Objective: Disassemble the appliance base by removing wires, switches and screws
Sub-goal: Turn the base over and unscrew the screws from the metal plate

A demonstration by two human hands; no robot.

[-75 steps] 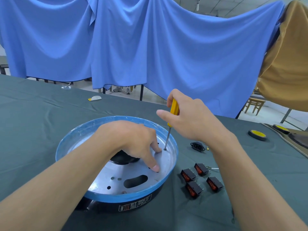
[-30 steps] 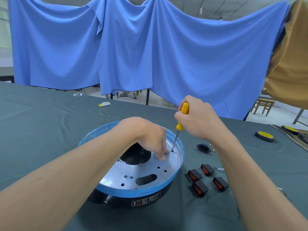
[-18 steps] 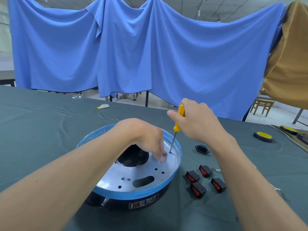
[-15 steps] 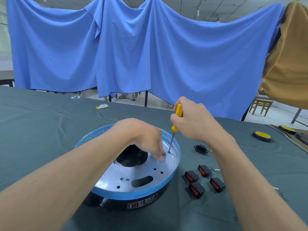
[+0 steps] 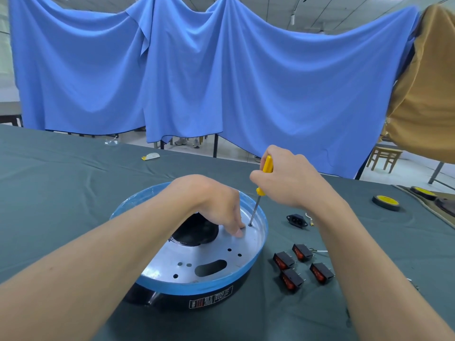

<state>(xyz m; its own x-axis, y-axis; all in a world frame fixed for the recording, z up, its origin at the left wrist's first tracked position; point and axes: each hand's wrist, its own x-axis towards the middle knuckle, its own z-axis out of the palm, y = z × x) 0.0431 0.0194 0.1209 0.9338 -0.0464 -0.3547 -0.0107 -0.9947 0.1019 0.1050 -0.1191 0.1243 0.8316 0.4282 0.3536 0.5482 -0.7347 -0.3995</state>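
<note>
Across the bench (image 5: 61, 193), the appliance base (image 5: 197, 287) sits plate up, near the person. The left hand (image 5: 214, 200) presses its fingers (image 5: 237, 231) on the plate, gripping nothing. The right hand (image 5: 288, 180) wraps its fingers tight round the screwdriver (image 5: 254, 211). Four switches (image 5: 283, 260) lie loose beside the base. The tip stays at the same far-rim screw (image 5: 250, 224), which is probably still being backed out.

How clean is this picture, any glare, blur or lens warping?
Head view: even, soft light; the base's metal plate shows a pale bluish sheen, no harsh glare. Head view: the screwdriver, left hand and right hand look sharp. Head view: the wide-angle lens stretches the forearms toward the bottom edge.
</note>
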